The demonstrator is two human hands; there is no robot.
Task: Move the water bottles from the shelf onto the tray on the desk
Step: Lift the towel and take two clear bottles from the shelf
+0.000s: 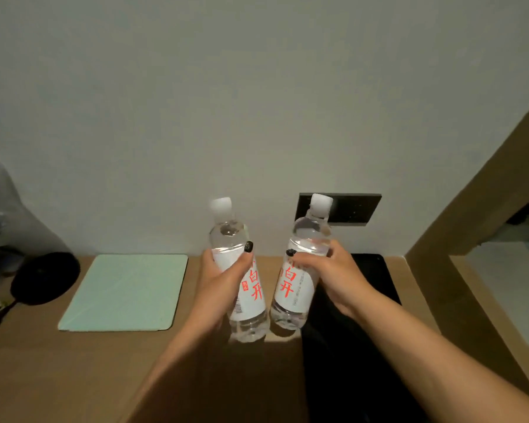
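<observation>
Two clear water bottles with white caps and white labels bearing red characters are held over the brown desk (pixel 74 377). My left hand (pixel 223 282) grips the left bottle (pixel 242 288) round its middle. My right hand (pixel 324 276) grips the right bottle (pixel 300 270) just below its shoulder. Both bottles lean slightly and their bases hover close above the desk, by the left edge of the black tray (pixel 364 361). The tray lies flat on the desk at the right, partly hidden by my right forearm.
A pale green flat case (pixel 122 291) lies on the desk to the left. A black round object (pixel 45 277) sits at the far left. A dark socket plate (pixel 348 209) is on the wall. A wooden shelf frame (pixel 471 209) rises at the right.
</observation>
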